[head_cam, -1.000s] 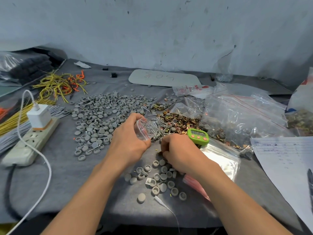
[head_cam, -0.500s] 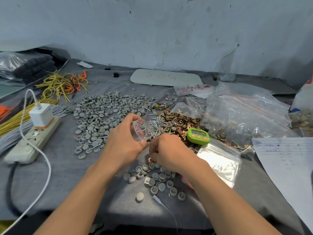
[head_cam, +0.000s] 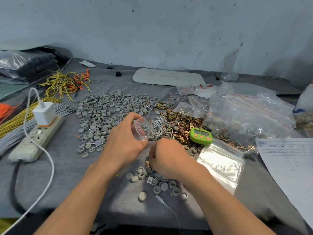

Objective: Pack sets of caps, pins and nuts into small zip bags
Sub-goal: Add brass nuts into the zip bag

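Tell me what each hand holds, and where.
Left hand grips the small zip bag by its open red-zip mouth. Right hand seems to pinch a copper nut; which part is hidden.

Even soft daylight, faint shadows, glare on plastic bags (head_cam: 220, 164) (wide-angle edge bending)

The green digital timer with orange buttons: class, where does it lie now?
In the head view, the green digital timer lies right of centre, beside the pile of copper-coloured nuts, just behind the stack of clear zip bags.
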